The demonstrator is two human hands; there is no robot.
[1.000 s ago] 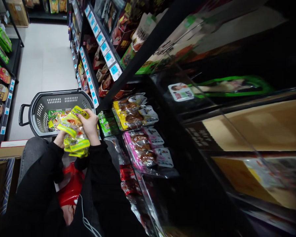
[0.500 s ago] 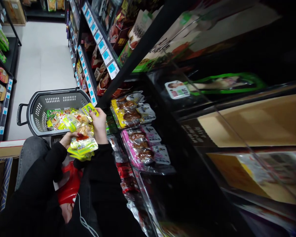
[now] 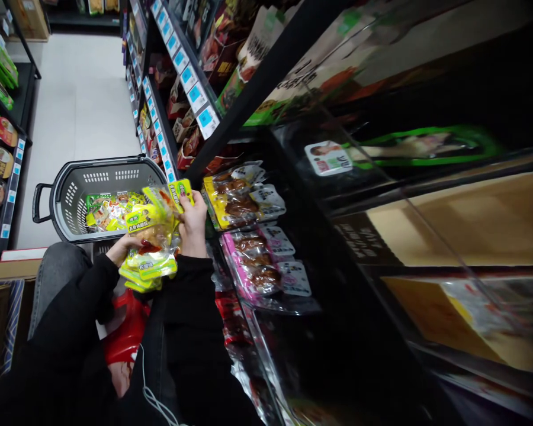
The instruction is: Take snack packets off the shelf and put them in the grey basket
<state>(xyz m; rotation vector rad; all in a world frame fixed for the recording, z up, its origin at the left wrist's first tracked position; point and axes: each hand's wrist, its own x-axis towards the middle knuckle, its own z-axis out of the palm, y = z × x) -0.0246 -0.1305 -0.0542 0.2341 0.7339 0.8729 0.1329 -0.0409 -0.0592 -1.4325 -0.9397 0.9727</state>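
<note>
My left hand (image 3: 123, 248) is closed around a stack of yellow-green snack packets (image 3: 148, 239) with clear windows, held above my lap. In my right hand (image 3: 193, 222) is the top edge of one yellow snack packet (image 3: 179, 192), pinched between thumb and fingers and lifted at the right of the stack. Just beyond both hands stands a grey shopping basket (image 3: 66, 216), with several similar colourful packets (image 3: 109, 213) lying in its bottom.
On the right, a black shelf (image 3: 266, 157) bears yellow-edged meat packs (image 3: 231, 198) and pink-edged ones (image 3: 257, 260). Price labels (image 3: 195, 97) line the shelf edges ahead. Another shelf (image 3: 22, 97) stands left of the aisle floor (image 3: 75, 106). A white cable (image 3: 148, 390) hangs over my lap.
My right hand has moved slightly right, drawing one packet away from the stack. The front of another packet now shows in my left hand. The basket has stayed in place.
</note>
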